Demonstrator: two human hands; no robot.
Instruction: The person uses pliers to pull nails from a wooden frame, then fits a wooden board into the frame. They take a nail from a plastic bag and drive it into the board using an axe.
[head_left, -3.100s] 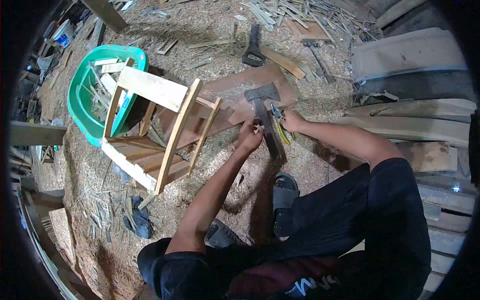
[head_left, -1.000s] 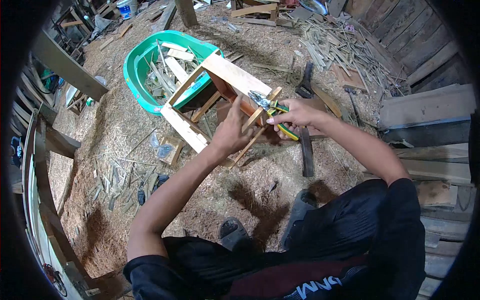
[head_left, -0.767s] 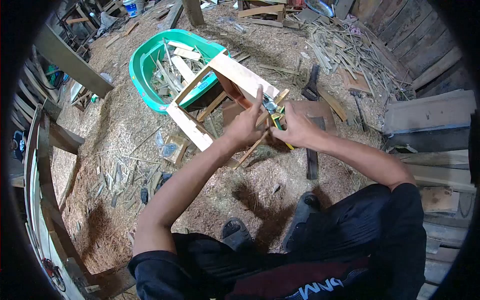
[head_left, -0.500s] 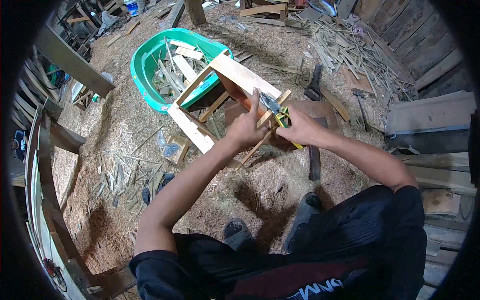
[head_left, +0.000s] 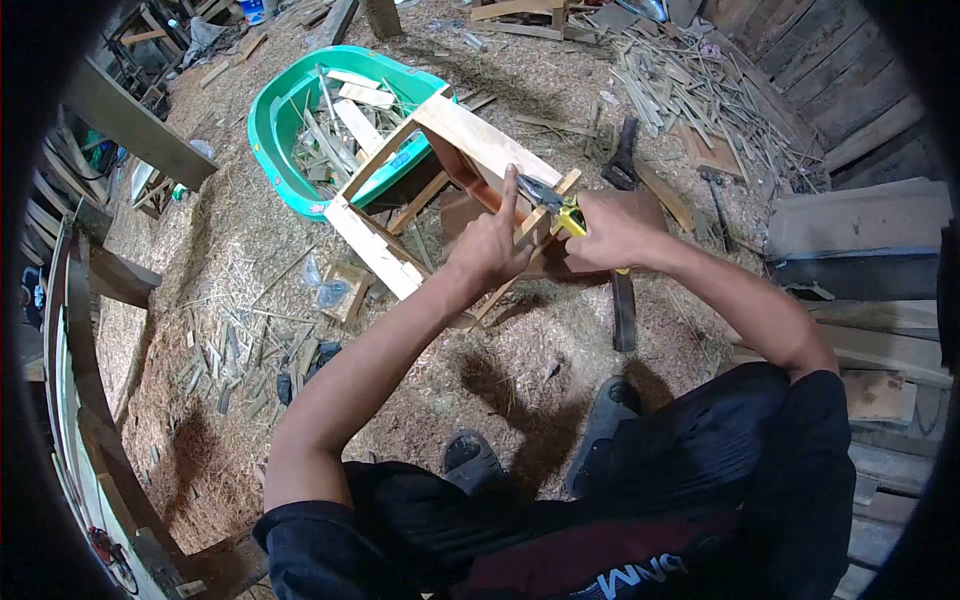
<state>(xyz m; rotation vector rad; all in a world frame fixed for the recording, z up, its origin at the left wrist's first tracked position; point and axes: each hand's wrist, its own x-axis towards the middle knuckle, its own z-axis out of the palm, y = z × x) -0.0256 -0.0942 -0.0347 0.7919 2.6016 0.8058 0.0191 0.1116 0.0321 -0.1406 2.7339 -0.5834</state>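
Pliers [head_left: 568,213], one pair, yellow-handled, metal head pointing away to the left: in your right grip [head_left: 615,232], which is clasped about the handles, the head at one bar of the wooden frame. Wooden frame [head_left: 487,138], pale, tilted, near the middle of the shavings-strewn floor [head_left: 420,400]. Your left grip [head_left: 487,245]: against the same bar, index finger extended; whether the other fingers close round it, you cannot tell. Brown board [head_left: 650,207], flat, partly behind your right grip. Dark bar [head_left: 624,312], lying nearer you. Green tub [head_left: 287,113], beside the frame, holding wood scraps [head_left: 355,125]. Hammer [head_left: 718,200], right of the board. Stick heap [head_left: 660,95], toward the floor's far right corner. Planks [head_left: 870,350], along its right edge.
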